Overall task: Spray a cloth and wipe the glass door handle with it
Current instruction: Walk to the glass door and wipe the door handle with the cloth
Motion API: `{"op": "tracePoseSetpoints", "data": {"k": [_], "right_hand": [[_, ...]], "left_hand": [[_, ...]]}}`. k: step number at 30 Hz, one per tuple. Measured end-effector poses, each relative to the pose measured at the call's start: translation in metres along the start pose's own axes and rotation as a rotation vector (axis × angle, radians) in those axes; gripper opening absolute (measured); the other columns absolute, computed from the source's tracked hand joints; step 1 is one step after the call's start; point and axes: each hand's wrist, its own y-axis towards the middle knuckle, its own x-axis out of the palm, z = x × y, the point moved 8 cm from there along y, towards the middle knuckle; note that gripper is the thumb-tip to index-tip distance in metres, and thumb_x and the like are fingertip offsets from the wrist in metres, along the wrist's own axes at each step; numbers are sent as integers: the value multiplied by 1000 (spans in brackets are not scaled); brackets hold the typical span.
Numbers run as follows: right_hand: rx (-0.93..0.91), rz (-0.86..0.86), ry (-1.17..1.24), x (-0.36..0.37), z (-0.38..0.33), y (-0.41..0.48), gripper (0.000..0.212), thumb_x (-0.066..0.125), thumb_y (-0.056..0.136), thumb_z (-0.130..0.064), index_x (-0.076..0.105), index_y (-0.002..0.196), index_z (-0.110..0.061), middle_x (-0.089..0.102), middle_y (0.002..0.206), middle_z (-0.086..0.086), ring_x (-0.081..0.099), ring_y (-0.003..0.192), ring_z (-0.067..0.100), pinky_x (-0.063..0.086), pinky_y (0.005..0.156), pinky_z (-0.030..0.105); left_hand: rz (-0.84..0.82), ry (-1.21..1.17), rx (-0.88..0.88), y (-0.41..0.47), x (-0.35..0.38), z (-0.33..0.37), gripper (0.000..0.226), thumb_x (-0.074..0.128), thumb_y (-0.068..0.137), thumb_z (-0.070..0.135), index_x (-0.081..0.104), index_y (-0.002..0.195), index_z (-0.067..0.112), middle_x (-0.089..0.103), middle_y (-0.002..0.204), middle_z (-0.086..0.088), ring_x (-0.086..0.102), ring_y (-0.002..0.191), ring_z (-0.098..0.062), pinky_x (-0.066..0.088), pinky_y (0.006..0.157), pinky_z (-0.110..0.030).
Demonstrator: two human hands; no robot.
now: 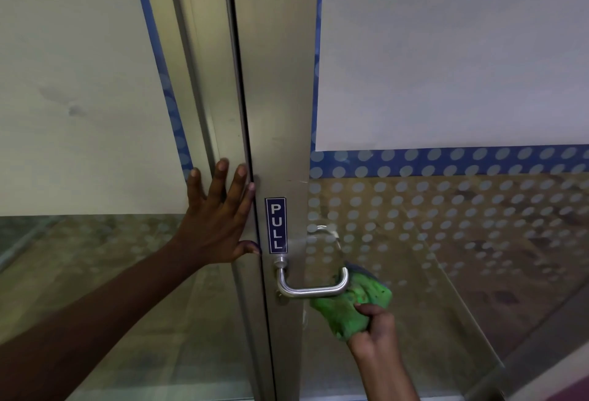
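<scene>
A brushed-metal lever handle (306, 289) juts from the metal door stile (277, 113), below a blue "PULL" sign (276, 225). A crumpled green cloth (353, 308) is pressed against the outer end of the handle, and my right hand (376, 330) is shut on it from below. Fingers spread, my left hand (220, 219) lies flat against the door frame left of the sign, holding nothing. No spray bottle is in view.
Glass panels with frosted film, blue borders and a dot pattern (446, 203) flank the stile. A dark vertical gap (251, 209) separates the door from the fixed frame on the left. A tiled floor shows through the lower glass.
</scene>
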Motion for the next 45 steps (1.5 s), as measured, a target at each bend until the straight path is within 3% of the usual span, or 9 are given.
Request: {"op": "tracePoseSetpoints", "data": {"k": [4, 11, 17, 20, 28, 32, 34, 38, 45], "right_hand": [[-252, 93, -6, -10, -36, 2, 58, 41, 74, 18, 52, 128, 3, 58, 117, 23, 57, 95, 38, 41, 99, 57], [-841, 84, -461, 21, -43, -31, 62, 52, 69, 30, 51, 113, -14, 64, 104, 10, 62, 87, 21, 51, 73, 27], [-1280, 23, -1092, 51, -7, -51, 60, 47, 58, 17, 48, 114, -3, 58, 111, 25, 50, 105, 33, 35, 87, 35], [-1316, -88, -1434, 57, 7, -37, 64, 57, 53, 7, 48, 114, -11, 64, 121, 17, 42, 112, 26, 18, 78, 27], [-1570, -28, -1641, 32, -42, -15, 39, 42, 80, -13, 51, 118, -18, 60, 131, 12, 45, 114, 27, 28, 85, 33], [-1447, 270, -1158, 19, -75, -37, 44, 47, 70, 1, 69, 107, -10, 59, 111, 19, 52, 103, 16, 39, 96, 34], [-1526, 223, -1025, 28, -64, -62, 57, 40, 60, 11, 59, 113, 4, 53, 114, 25, 47, 112, 9, 35, 101, 19], [-1555, -44, -997, 58, -13, -80, 59, 55, 62, 19, 57, 111, -16, 46, 124, -1, 46, 116, -3, 33, 98, 7], [-1795, -386, -1905, 85, 78, -64, 37, 38, 96, -22, 57, 128, -22, 55, 141, 0, 47, 117, 22, 33, 80, 36]], "left_hand": [[3, -5, -5, 0, -1, -1, 110, 10, 82, 84, 6, 156, 3, -9, 166, -19, -7, 151, -46, -10, 117, -67], [-11, 1, -3, 0, 0, 0, 110, 10, 82, 85, 7, 155, 2, -8, 165, -20, -7, 150, -47, -10, 117, -68], [-12, -11, -8, 0, 0, -1, 109, 9, 83, 83, 8, 155, 2, -8, 166, -20, -7, 150, -47, -9, 116, -68], [-20, -7, -7, 0, 1, -1, 108, 8, 83, 83, 9, 155, 2, -7, 165, -21, -7, 150, -48, -9, 116, -68], [-43, -19, -6, 0, 2, -1, 108, 8, 84, 83, 11, 155, 1, -5, 165, -22, -6, 150, -49, -8, 116, -69], [-50, -30, -12, 0, 3, -1, 108, 8, 84, 83, 10, 155, 2, -6, 165, -21, -6, 150, -48, -7, 116, -69], [-48, -27, -14, 0, 3, -2, 109, 8, 83, 84, 9, 155, 2, -6, 165, -21, -6, 150, -48, -7, 116, -69], [-46, -27, -9, 0, 4, -2, 110, 9, 83, 84, 10, 155, 2, -4, 165, -22, -4, 150, -49, -7, 116, -69], [-26, -22, -9, 0, 3, -1, 112, 14, 81, 87, 9, 156, 3, -3, 165, -22, -3, 150, -50, -8, 116, -70]]}}
